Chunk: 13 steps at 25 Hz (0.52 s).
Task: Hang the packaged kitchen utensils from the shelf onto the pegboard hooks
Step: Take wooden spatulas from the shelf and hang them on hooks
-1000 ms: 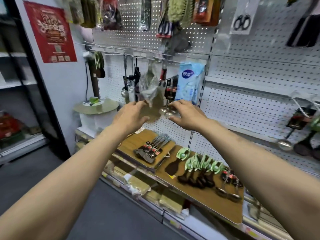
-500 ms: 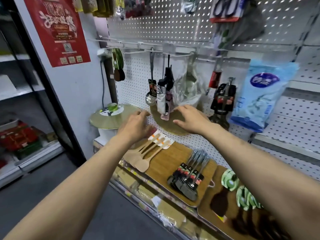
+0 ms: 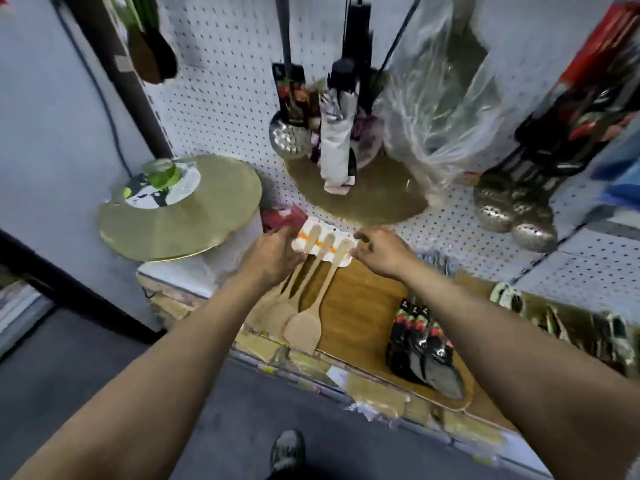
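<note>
A pack of wooden spatulas (image 3: 313, 282) on a white and orange card lies on a wooden board (image 3: 360, 317) on the shelf. My left hand (image 3: 273, 254) grips the card's left end. My right hand (image 3: 379, 252) pinches the card's right end. Behind them rises the white pegboard (image 3: 225, 91), where a perforated ladle (image 3: 289, 136), packaged utensils and a crinkled clear bag (image 3: 440, 109) hang from hooks.
A gold round lid (image 3: 180, 209) sits on a white box at left. Black-handled packaged utensils (image 3: 420, 344) lie on the board at right. Metal skimmers (image 3: 512, 206) hang at right. My shoe (image 3: 287, 450) shows on the grey floor below.
Both hands dropped from the hanging bag and gold disc on the pegboard down to the spatula pack on the shelf and took hold of its card. The view tilted downward.
</note>
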### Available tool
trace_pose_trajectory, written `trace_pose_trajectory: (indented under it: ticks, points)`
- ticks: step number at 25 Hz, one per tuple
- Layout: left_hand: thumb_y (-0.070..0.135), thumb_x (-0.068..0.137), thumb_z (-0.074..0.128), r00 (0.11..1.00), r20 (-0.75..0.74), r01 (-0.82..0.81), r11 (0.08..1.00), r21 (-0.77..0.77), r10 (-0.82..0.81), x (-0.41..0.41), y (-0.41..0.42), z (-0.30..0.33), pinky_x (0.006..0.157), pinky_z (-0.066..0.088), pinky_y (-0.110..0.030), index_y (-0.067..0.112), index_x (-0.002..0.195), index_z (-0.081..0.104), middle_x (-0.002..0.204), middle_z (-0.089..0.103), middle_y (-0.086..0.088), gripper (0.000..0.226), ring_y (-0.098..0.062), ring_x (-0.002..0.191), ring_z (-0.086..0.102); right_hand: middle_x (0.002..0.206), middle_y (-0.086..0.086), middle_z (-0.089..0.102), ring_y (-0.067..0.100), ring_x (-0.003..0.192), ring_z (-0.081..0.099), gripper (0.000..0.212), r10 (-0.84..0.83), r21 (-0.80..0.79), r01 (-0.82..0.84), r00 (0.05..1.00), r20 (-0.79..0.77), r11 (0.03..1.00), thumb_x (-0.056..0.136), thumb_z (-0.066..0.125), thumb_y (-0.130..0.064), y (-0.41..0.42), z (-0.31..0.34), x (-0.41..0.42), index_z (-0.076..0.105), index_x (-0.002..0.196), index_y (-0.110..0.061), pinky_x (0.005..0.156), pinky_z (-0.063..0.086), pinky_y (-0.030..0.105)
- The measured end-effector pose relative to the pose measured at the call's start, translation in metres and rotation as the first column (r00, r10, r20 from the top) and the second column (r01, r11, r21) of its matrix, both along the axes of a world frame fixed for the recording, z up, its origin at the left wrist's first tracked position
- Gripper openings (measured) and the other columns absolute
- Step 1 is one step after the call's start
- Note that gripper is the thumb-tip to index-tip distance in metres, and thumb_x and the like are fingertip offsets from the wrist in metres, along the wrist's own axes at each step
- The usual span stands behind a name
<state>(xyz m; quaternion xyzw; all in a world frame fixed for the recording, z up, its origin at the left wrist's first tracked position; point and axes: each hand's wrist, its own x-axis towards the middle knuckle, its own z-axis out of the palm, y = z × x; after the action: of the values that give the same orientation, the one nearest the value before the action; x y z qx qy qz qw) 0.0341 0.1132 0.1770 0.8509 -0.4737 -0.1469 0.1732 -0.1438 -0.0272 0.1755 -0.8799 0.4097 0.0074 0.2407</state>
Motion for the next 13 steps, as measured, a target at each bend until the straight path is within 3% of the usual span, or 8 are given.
trace_pose_trajectory:
  ticks: [5,8,13]
  points:
    - [0.029,0.084,0.072,0.973,-0.229,0.047,0.993,0.108,-0.021,0.041,-0.036,-0.088,0.090,0.049,-0.037,0.012,0.123,0.061,0.118,0.067,-0.014,0.044,-0.031,0.110,0.062,0.126,0.009,0.066,0.028,0.118,0.060,0.036,-0.236,0.323,0.246,0.969,-0.071,0.914,0.096,0.060,-0.033,-0.001,-0.100,0.026,0.064,0.123,-0.009,0.095,0.049,0.035]
    - [0.033,0.085,0.071,0.968,-0.252,0.058,0.978,0.203,-0.006,0.057,-0.054,-0.134,0.089,0.049,-0.037,0.015,0.119,0.062,0.116,0.067,-0.011,0.040,-0.032,0.110,0.061,0.131,0.006,0.064,0.026,0.121,0.059,0.039,-0.343,0.409,0.364,0.931,-0.126,0.837,0.098,0.058,-0.038,-0.013,-0.147,0.041,0.064,0.124,-0.010,0.094,0.048,0.031]
    - [0.037,0.085,0.070,0.951,-0.309,0.046,0.970,0.238,0.030,0.070,-0.070,-0.184,0.091,0.048,-0.034,0.019,0.117,0.062,0.112,0.068,-0.006,0.038,-0.028,0.107,0.062,0.118,0.011,0.069,0.027,0.100,0.066,0.038,-0.558,0.531,0.564,0.807,-0.193,0.632,0.094,0.063,-0.040,-0.042,-0.201,0.084,0.069,0.117,-0.010,0.085,0.053,0.036]
